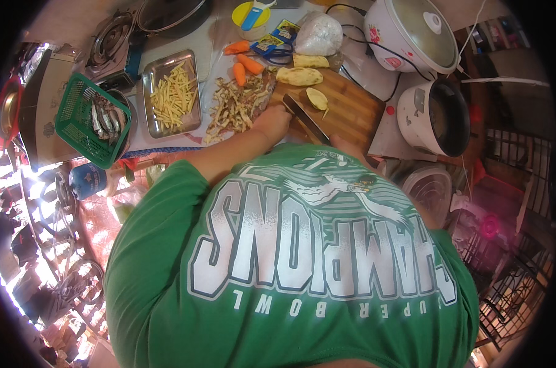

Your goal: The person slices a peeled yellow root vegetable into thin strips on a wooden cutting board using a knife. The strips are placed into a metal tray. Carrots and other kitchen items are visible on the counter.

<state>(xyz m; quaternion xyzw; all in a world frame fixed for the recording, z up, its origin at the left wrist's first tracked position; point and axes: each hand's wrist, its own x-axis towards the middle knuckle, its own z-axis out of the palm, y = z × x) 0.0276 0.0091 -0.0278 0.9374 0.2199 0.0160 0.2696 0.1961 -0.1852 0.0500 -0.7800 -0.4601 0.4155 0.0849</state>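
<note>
My right hand (344, 144), partly hidden behind my green shirt, grips a kitchen knife (305, 118). The dark blade slants up and left over a wooden cutting board (356, 106). My left hand (275, 123) rests with curled fingers at the board's left edge, near the blade. Whether it holds a small piece is not visible. Beyond the blade lies a cut half of a pale yellow root vegetable (316, 98). Two larger peeled pieces, one a long root (299, 77) and one a blunt chunk (311, 60), lie along the board's far edge. A heap of peelings (234, 108) spreads left of my left hand.
Left stand a steel tray (147, 110) of pale strips and a green basket (71, 108) with fish (107, 120). Peeled carrots (250, 64), blue-handled scissors (280, 55) and a peeler (251, 19) lie beyond. At right are a lidded electric cooker (388, 34), cords and a white pot (412, 115).
</note>
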